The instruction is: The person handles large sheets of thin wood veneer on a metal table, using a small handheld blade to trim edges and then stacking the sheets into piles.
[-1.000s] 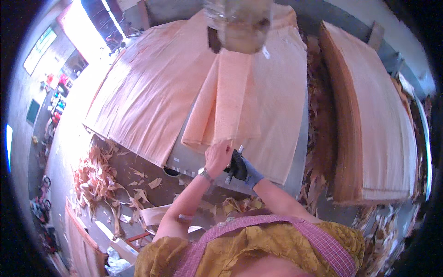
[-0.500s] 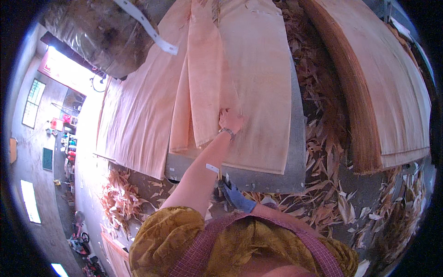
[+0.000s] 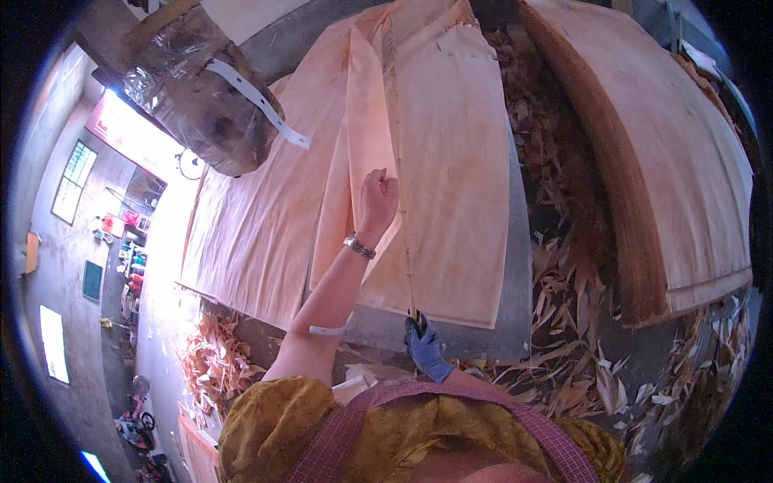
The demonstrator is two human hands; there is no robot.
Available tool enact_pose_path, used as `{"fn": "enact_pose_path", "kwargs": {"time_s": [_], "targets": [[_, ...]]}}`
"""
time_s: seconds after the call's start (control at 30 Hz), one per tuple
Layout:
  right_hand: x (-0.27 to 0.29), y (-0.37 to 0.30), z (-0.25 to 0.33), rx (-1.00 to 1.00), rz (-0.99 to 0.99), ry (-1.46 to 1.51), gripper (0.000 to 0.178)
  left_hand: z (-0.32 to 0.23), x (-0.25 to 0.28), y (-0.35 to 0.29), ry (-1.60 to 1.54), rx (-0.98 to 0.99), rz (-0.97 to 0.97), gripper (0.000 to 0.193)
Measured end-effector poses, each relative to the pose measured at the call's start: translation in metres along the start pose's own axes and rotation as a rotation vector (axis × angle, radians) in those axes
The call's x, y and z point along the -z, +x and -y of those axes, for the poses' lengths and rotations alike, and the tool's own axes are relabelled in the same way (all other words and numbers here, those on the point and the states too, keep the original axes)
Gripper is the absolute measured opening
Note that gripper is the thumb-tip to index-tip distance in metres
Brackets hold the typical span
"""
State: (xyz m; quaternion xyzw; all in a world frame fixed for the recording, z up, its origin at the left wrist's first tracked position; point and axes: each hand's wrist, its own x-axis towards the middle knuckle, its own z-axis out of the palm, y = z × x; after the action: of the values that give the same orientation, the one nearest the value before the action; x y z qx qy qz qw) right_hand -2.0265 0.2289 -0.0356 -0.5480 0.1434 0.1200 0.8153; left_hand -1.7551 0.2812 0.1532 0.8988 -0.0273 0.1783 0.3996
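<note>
Head | right hand [image 3: 425, 346] grips stick [image 3: 406, 241] extending ahead | left hand [image 3: 377, 201] curled over veneer [image 3: 369, 121], hold unclear

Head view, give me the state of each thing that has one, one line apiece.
Left hand: bare, fingers curled above folded sheet; grip unclear.
Right hand: gloved, closed on near end of thin stick.
Thin stick: running lengthwise, right of folded sheet.
Folded sheet: doubled over lengthwise.
Right-side stack: piled in layers.
Wristband: fastened around left wrist.
Shavings: strewn on floor.
Bundle: wrapped in shiny film.
</note>
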Motion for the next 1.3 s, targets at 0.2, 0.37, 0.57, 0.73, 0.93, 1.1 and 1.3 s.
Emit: {"fn": "enact_pose_path", "kwargs": {"time_s": [0.2, 0.37, 0.57, 0.73, 0.93, 1.1, 1.3], "targets": [[0.005, -0.011, -0.009, 0.244, -0.129, -0.333, 0.025, -0.006, 0.023, -0.005, -0.005, 0.020, -0.051, 0.020], [0.014, -0.017, -0.037, 0.221, -0.140, -0.398, 0.029, -0.002, 0.029, -0.004, -0.014, -0.042, -0.088, 0.020], [-0.003, -0.037, -0.047, 0.437, -0.157, -0.371, 0.028, 0.004, 0.037, -0.006, -0.067, 0.070, -0.040, 0.021], [-0.007, -0.036, -0.072, 0.293, -0.086, -0.288, 0.033, 0.014, 0.039, -0.008, -0.102, 0.062, -0.071, 0.021], [-0.006, 0.004, -0.062, 0.185, 0.002, -0.187, 0.026, 0.005, 0.039, -0.011, -0.029, -0.057, -0.103, 0.020], [-0.004, 0.008, -0.017, -0.083, 0.096, -0.242, 0.019, -0.007, 0.026, -0.034, -0.050, -0.129, -0.053, 0.018], [0.007, 0.016, -0.013, -0.227, 0.057, 0.023, 0.019, -0.005, -0.049, -0.059, 0.197, -0.359, 0.198, 0.024]]}}
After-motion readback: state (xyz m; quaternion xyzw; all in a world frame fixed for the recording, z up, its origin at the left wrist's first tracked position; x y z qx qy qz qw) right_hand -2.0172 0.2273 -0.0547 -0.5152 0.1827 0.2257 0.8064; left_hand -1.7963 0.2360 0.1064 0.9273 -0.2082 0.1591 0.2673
